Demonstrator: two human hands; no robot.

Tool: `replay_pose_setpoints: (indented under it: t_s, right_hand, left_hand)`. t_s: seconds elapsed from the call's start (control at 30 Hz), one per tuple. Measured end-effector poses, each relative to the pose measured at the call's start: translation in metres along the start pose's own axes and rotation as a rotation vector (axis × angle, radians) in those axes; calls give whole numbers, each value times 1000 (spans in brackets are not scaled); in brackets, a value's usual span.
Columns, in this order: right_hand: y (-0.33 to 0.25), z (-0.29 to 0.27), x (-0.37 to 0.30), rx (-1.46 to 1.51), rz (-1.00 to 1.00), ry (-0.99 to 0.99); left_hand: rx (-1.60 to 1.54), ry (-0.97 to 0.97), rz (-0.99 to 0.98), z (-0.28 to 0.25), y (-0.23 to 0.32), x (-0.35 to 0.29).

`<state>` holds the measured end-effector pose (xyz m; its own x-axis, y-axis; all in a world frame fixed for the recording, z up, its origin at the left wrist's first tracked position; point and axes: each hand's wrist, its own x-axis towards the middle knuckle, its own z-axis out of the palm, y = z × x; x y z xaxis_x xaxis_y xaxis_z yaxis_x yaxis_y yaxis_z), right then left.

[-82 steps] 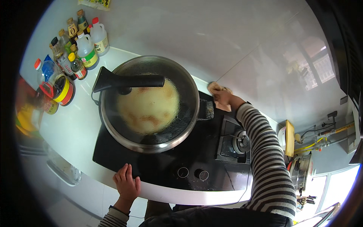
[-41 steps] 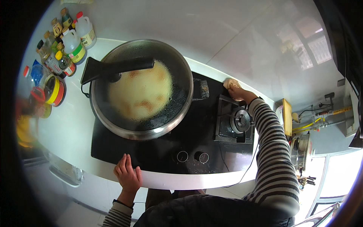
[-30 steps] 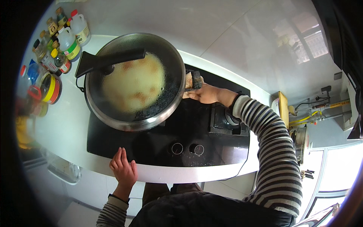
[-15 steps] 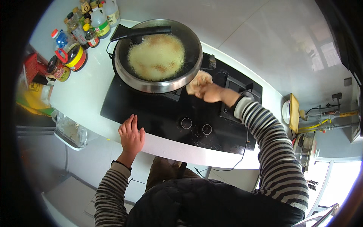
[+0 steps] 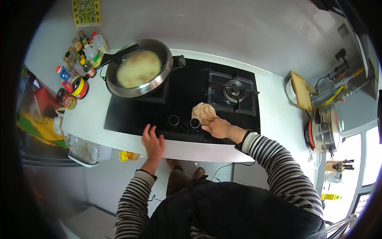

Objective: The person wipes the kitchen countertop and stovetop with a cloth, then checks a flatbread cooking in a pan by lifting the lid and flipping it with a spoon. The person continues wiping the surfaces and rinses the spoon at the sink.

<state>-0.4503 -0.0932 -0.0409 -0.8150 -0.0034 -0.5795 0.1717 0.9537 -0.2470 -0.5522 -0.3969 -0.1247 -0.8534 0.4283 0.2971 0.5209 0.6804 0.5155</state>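
Observation:
My right hand (image 5: 219, 126) is closed on a crumpled, pale beige cloth (image 5: 202, 109). It presses the cloth on the black glass cooktop (image 5: 181, 105), close to the two round knobs near the front edge. My left hand (image 5: 153, 142) rests at the cooktop's front edge, fingers spread and holding nothing. At the back left, a wide pan has what looks like a steel-rimmed glass lid (image 5: 140, 90) with a black handle (image 5: 119, 54). A pale, round food with browned patches (image 5: 139, 68) shows inside, slightly hazy.
An iron-grated gas burner (image 5: 234, 91) stands right of the cloth. Bottles and jars (image 5: 79, 67) crowd the back-left counter. Toward the right are a wooden board (image 5: 301, 91) and a steel pot (image 5: 324, 127). A clear-lined bin (image 5: 83, 149) hangs at the front left.
My right hand has brought the cloth from beside the pan to the knobs near the front. My left hand remains at the front edge. The view has shifted.

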Motion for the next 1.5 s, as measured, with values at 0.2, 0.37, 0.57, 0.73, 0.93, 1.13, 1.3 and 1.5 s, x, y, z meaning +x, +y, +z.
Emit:
replay_pose_setpoints:
  t_s: [0.2,0.37,0.57,0.73,0.93,1.13,1.3,1.5]
  right_hand:
    - [71,52,-90,60,130,204]
    - [161,51,-140,446,563,349]
    - [150,110,-146,284,366,578]
    - [139,129,-183,272,312,481]
    - [208,75,-119,604,497,619]
    - [198,103,-113,619,424,816]
    - [111,145,-148,163,200,784]
    - [119,118,-117,196,219,1083]
  left_hand:
    - [283,-56,17,33,52,-12]
    - [333,-85,4,32,55,-12]
    - [330,-76,-2,32,58,-9]
    - [367,-75,6,35,56,-10]
    - [392,-48,43,34,55,-9]
    - [389,-54,39,33,56,-10]
    - [363,-63,31,37,57,-6]
    - [401,-26,73,35,53,-10]
